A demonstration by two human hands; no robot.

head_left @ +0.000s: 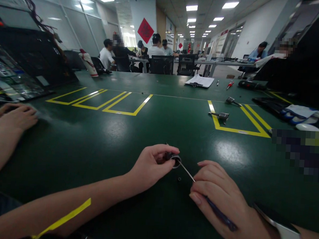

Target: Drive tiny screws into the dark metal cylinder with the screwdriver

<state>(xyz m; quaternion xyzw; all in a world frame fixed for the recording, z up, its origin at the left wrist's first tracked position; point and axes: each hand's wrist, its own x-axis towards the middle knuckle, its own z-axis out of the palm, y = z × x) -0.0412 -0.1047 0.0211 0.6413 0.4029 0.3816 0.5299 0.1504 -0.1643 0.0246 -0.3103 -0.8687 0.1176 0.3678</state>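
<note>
Near the table's front edge, my left hand (153, 165) pinches a small dark metal part with a round, ring-shaped open end (176, 161). In my right hand (222, 197) is a screwdriver (220, 213) with a dark purple-blue handle. Its thin shaft slants up and left, with the tip inside or against the ring opening; the exact contact is hidden. Below the ring, a tiny dark nut-like piece (179, 179) lies on the green table (114, 160). A watch with a pale strap (290, 229) sits on my right wrist.
Two small metal parts with thin shafts, a nearer one (222, 116) and a farther one (231, 100), lie by a yellow tape outline (239, 131). Behind are a clipboard with papers (200, 80) and a red pen-like tool (230, 84). Another person's hand (15, 117) rests at left.
</note>
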